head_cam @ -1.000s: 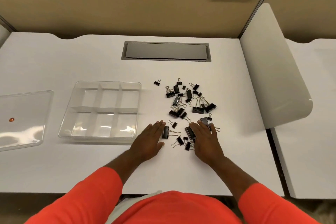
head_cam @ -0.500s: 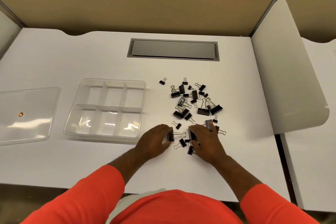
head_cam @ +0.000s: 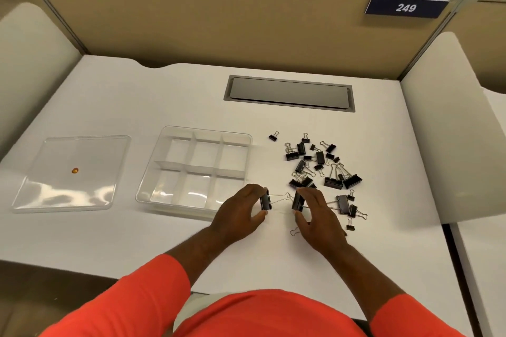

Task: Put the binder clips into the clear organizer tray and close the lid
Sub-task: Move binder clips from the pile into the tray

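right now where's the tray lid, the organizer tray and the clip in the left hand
tray lid (head_cam: 82, 156): head view, flat clear panel above its orange dot
clear organizer tray (head_cam: 204, 132): head view, far rim
binder clip in left hand (head_cam: 265, 202): head view, black body

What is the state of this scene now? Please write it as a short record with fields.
tray: clear organizer tray, all compartments empty, lid off
lid: clear lid flat on the desk, left of the tray
clips: loose binder clips on the desk, right of the tray
left hand: left hand holds a large clip
right hand: right hand holds another large clip
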